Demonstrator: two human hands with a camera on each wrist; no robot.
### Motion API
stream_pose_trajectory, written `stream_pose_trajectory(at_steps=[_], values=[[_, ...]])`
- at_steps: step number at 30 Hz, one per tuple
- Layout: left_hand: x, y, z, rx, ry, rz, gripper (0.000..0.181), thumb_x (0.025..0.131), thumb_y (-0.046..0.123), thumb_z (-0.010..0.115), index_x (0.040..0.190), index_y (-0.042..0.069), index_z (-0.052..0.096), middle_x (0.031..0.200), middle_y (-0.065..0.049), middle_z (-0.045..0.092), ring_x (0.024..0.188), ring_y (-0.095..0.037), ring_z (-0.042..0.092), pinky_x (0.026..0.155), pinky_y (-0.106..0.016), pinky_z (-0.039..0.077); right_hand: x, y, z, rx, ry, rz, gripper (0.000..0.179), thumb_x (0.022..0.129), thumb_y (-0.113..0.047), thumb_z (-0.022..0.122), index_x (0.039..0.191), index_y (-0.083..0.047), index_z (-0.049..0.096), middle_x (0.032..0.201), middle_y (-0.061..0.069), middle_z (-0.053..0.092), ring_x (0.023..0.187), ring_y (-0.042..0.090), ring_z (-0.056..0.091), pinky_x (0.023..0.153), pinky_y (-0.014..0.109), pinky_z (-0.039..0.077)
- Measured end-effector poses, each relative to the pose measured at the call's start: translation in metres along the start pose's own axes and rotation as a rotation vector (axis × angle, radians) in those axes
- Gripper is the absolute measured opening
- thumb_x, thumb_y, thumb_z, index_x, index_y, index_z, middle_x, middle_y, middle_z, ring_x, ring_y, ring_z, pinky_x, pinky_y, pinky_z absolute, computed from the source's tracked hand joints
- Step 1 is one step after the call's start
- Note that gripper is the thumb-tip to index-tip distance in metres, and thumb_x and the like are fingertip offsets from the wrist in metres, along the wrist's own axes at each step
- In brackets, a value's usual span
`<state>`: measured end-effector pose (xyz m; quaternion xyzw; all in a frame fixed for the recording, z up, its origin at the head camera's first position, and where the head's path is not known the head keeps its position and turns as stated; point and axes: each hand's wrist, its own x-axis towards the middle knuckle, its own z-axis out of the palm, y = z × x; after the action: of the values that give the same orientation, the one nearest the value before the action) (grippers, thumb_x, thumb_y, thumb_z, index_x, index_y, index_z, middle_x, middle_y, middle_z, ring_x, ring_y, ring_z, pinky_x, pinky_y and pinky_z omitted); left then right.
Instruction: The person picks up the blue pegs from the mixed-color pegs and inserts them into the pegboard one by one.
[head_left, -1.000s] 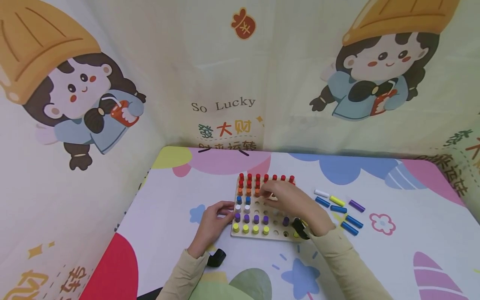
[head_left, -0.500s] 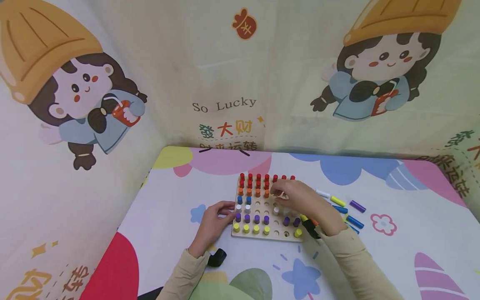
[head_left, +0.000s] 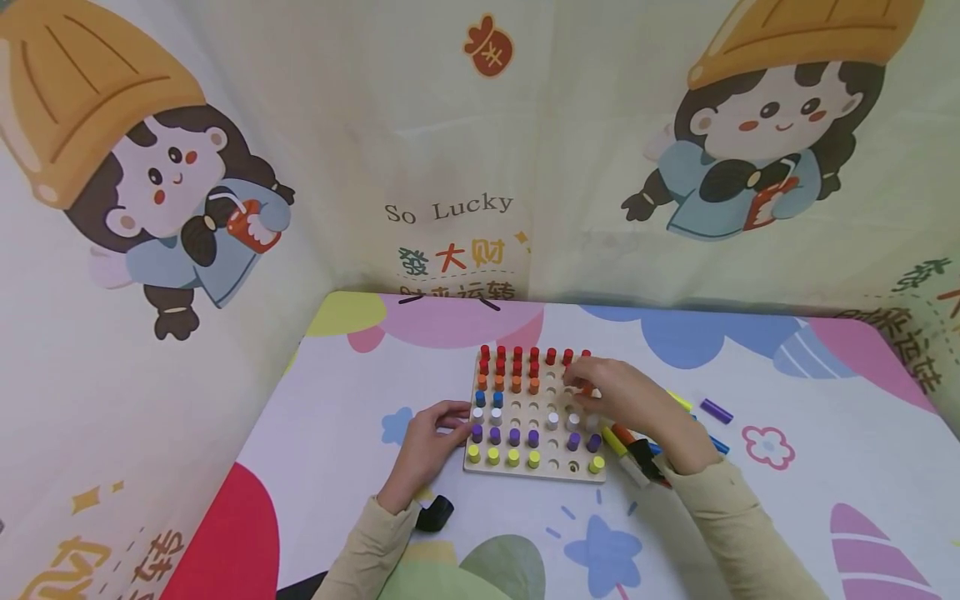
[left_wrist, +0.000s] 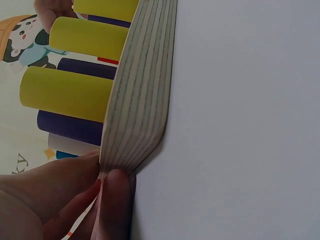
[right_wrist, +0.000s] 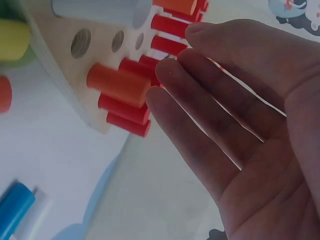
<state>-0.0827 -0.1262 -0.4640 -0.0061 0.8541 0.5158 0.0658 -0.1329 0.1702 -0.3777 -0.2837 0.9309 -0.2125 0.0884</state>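
Observation:
A wooden pegboard stands on the table with rows of red, orange, blue, white, purple and yellow pegs. My left hand holds its left edge; the left wrist view shows the thumb and a finger pinching the board's corner beside the yellow pegs. Over the board's right side is my right hand, its fingers extended around the end of the orange row. In the right wrist view, a fingertip is right at an orange peg, and the thumb is spread apart from the fingers.
Loose pegs lie right of the board, among them a purple peg and a yellow peg; several are partly hidden by the right forearm. Empty holes show between pegs. A printed curtain rises behind the table.
My right hand has moved rightward along the orange row, from the fourth column to the board's right end, uncovering an orange peg there. The left hand has stayed on the board's edge.

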Motion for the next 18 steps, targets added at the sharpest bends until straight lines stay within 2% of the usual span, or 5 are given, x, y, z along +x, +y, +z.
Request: stream_pose_trajectory(at_steps=[11,18], values=[[0.0,0.0,0.0,0.006,0.002,0.004,0.031,0.092,0.021,0.072,0.121,0.012,0.068,0.108,-0.003,0.071,0.092,-0.014,0.067,0.073,-0.022,0.058,-0.011,0.013,-0.006,-0.025,0.05,-0.027,0.023,0.083,-0.008,0.079,0.105,-0.006,0.071,0.098,0.004,0.071,0.092,0.022,0.067,0.084,0.039,0.059],[-0.003,0.001,0.0,-0.011,0.0,0.026,0.03,0.093,0.018,0.071,0.121,0.01,0.067,0.106,-0.004,0.072,0.091,-0.014,0.068,0.071,-0.02,0.057,-0.018,0.025,-0.009,-0.032,0.049,-0.02,0.021,0.083,-0.003,0.078,0.103,-0.006,0.071,0.097,0.004,0.07,0.091,0.021,0.066,0.082,0.041,0.059]])
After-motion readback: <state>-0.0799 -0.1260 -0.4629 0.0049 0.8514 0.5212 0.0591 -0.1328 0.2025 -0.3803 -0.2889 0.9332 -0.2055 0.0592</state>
